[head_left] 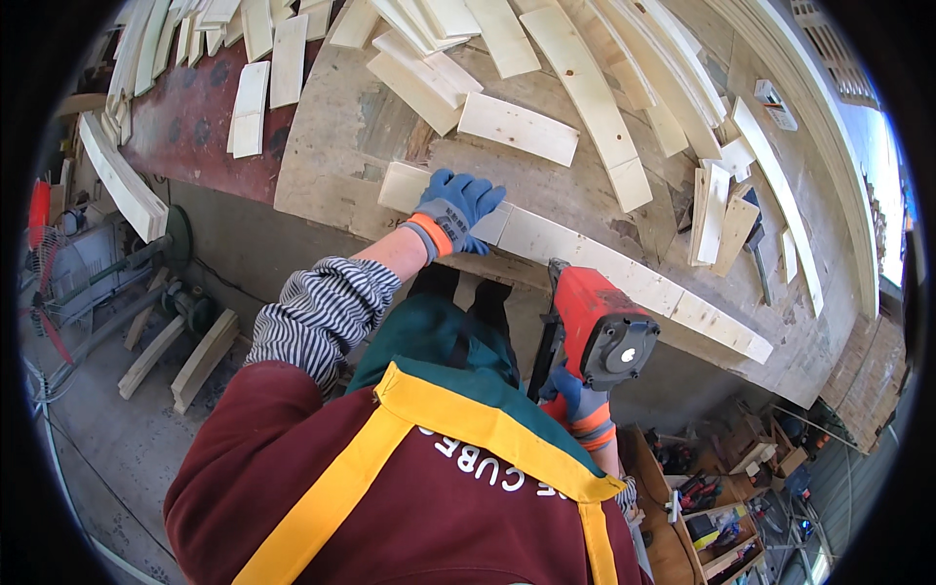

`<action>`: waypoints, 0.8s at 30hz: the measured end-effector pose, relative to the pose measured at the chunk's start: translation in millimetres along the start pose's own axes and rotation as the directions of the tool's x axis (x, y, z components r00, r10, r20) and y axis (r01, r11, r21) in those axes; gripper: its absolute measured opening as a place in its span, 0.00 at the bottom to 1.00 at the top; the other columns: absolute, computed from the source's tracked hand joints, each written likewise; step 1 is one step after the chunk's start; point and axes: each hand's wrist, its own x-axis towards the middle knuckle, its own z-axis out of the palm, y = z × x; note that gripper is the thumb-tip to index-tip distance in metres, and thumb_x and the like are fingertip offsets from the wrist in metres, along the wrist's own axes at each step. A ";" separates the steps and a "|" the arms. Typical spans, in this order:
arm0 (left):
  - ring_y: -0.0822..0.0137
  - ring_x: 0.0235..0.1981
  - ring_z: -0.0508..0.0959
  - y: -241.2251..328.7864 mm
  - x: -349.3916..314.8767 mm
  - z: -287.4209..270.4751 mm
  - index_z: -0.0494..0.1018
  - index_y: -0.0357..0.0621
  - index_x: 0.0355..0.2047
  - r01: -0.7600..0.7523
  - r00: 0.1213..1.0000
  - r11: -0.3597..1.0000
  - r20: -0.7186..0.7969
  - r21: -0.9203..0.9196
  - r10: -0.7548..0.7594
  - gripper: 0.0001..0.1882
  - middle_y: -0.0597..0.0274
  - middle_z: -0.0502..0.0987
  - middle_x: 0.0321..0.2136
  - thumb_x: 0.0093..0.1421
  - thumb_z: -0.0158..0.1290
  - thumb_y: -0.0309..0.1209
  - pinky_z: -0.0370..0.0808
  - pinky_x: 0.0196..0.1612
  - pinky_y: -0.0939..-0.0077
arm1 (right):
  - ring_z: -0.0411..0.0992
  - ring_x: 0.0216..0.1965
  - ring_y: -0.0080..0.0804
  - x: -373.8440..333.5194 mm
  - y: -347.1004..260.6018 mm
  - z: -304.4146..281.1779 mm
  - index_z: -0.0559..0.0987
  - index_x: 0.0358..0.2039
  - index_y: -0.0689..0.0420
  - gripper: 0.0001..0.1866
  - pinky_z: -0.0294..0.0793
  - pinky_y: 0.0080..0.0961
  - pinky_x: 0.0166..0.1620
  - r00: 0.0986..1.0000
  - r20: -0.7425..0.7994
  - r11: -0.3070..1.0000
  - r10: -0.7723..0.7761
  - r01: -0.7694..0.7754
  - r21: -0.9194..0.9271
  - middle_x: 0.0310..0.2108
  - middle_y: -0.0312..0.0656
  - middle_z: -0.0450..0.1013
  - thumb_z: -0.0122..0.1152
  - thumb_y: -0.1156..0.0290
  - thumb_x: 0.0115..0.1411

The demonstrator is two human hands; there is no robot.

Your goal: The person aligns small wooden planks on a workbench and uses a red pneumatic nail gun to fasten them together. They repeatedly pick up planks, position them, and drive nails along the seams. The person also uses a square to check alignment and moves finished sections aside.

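Observation:
A long pale wooden strip [595, 255], with lines across it like joints, lies along the near edge of the workbench. My left hand [456, 210], in a blue glove with an orange cuff, lies over the strip toward its left end. Its fingers reach across the wood and the thumb is at the near side, gripping it. In my right hand [577, 398], also gloved, I hold a red and black nail gun [603, 327]. The gun's nose is close to the strip's near edge; whether it touches cannot be made out. Its body hides part of my right fingers.
Loose boards [519, 129] and curved planks [585, 97] lie across the worn wooden bench [336, 146]. A hammer [759, 255] rests beside short blocks at the right. Below right stands a wooden tool shelf [673, 526]; a red fan [41, 219] and timber pieces [205, 361] are at the left.

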 end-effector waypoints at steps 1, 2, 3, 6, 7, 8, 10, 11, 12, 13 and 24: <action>0.63 0.58 0.66 3.7 -1.6 0.5 0.58 0.61 0.66 0.007 0.999 1.000 -0.039 0.010 -0.007 0.52 0.66 0.67 0.57 0.43 0.59 0.67 0.55 0.62 0.52 | 0.73 0.21 0.32 0.3 -1.2 0.4 0.77 0.22 0.62 0.07 0.73 0.27 0.28 1.000 -0.013 1.000 -0.005 0.005 -0.027 0.19 0.42 0.74 0.54 0.73 0.51; 0.62 0.59 0.65 7.3 -3.1 2.0 0.58 0.62 0.66 0.016 0.997 1.000 -0.079 0.018 -0.014 0.52 0.66 0.67 0.57 0.44 0.58 0.67 0.54 0.62 0.48 | 0.73 0.21 0.32 0.8 -2.6 0.2 0.77 0.22 0.62 0.07 0.73 0.27 0.28 1.000 -0.017 0.999 -0.007 0.006 -0.046 0.19 0.42 0.74 0.54 0.73 0.51; 0.62 0.59 0.64 10.5 -3.2 4.0 0.57 0.64 0.67 0.026 0.993 0.999 -0.119 0.027 -0.022 0.51 0.66 0.66 0.57 0.44 0.57 0.68 0.52 0.63 0.45 | 0.73 0.21 0.32 1.5 -4.1 -0.3 0.77 0.23 0.63 0.07 0.73 0.27 0.28 1.000 -0.021 0.998 -0.009 0.007 -0.066 0.19 0.42 0.74 0.54 0.73 0.51; 0.61 0.60 0.63 15.7 3.4 18.2 0.57 0.67 0.66 0.083 0.995 0.997 -0.054 0.006 -0.083 0.47 0.66 0.65 0.56 0.48 0.55 0.67 0.48 0.64 0.39 | 0.73 0.21 0.32 4.9 -7.4 -3.6 0.77 0.24 0.63 0.06 0.73 0.27 0.28 0.999 0.021 0.990 -0.033 0.035 -0.140 0.19 0.42 0.74 0.55 0.74 0.52; 0.61 0.58 0.64 14.6 3.5 27.0 0.58 0.66 0.66 0.061 0.992 0.998 -0.109 0.022 -0.058 0.44 0.66 0.66 0.54 0.51 0.54 0.65 0.45 0.66 0.39 | 0.73 0.21 0.32 5.7 -5.8 -5.1 0.76 0.25 0.63 0.06 0.73 0.28 0.28 0.998 0.047 0.987 -0.041 0.048 -0.156 0.19 0.42 0.74 0.56 0.74 0.52; 0.61 0.58 0.65 14.2 5.9 31.1 0.59 0.66 0.65 0.054 0.992 0.998 -0.114 0.035 -0.050 0.44 0.66 0.66 0.53 0.51 0.54 0.65 0.45 0.66 0.39 | 0.73 0.22 0.32 5.0 -0.3 -5.4 0.76 0.25 0.63 0.06 0.73 0.28 0.28 0.999 0.030 0.997 -0.017 0.019 -0.077 0.19 0.42 0.74 0.56 0.73 0.53; 0.61 0.56 0.65 18.8 11.5 34.5 0.61 0.66 0.64 0.034 0.990 0.999 -0.136 0.041 -0.028 0.43 0.67 0.67 0.51 0.50 0.55 0.64 0.46 0.65 0.40 | 0.73 0.22 0.32 2.8 7.2 -8.0 0.76 0.27 0.63 0.06 0.73 0.28 0.29 0.999 -0.015 0.997 0.042 -0.041 0.064 0.20 0.42 0.74 0.56 0.73 0.54; 0.62 0.55 0.66 17.8 9.5 34.9 0.62 0.67 0.63 0.042 0.981 0.998 -0.191 0.042 -0.033 0.44 0.68 0.68 0.49 0.48 0.57 0.64 0.48 0.64 0.42 | 0.73 0.22 0.31 1.1 1.0 -4.6 0.76 0.27 0.62 0.06 0.73 0.27 0.29 0.998 -0.050 0.997 0.049 -0.046 0.058 0.21 0.42 0.74 0.57 0.73 0.54; 0.62 0.55 0.66 15.9 6.6 34.9 0.62 0.67 0.63 0.059 0.987 0.998 -0.151 0.012 -0.056 0.44 0.68 0.68 0.49 0.47 0.57 0.65 0.49 0.64 0.43 | 0.73 0.22 0.31 6.0 -1.5 -3.0 0.76 0.27 0.63 0.06 0.73 0.27 0.30 1.000 -0.014 0.999 0.028 -0.028 0.033 0.21 0.42 0.74 0.57 0.73 0.54; 0.62 0.55 0.66 16.7 6.4 23.6 0.62 0.67 0.63 0.054 0.992 0.998 -0.113 -0.017 -0.056 0.45 0.68 0.68 0.49 0.46 0.58 0.65 0.50 0.64 0.44 | 0.73 0.22 0.31 9.4 0.1 -3.4 0.76 0.27 0.63 0.06 0.73 0.27 0.30 1.000 0.002 1.000 0.009 -0.009 0.018 0.21 0.42 0.74 0.57 0.72 0.54; 0.63 0.56 0.65 15.3 8.1 27.8 0.63 0.67 0.62 0.061 0.990 0.998 -0.126 -0.030 -0.065 0.47 0.70 0.68 0.51 0.43 0.59 0.68 0.49 0.64 0.48 | 0.76 0.42 0.48 23.7 15.8 5.3 0.81 0.43 0.54 0.15 0.76 0.35 0.44 0.867 0.309 0.675 -0.392 0.499 -0.543 0.41 0.48 0.78 0.62 0.70 0.55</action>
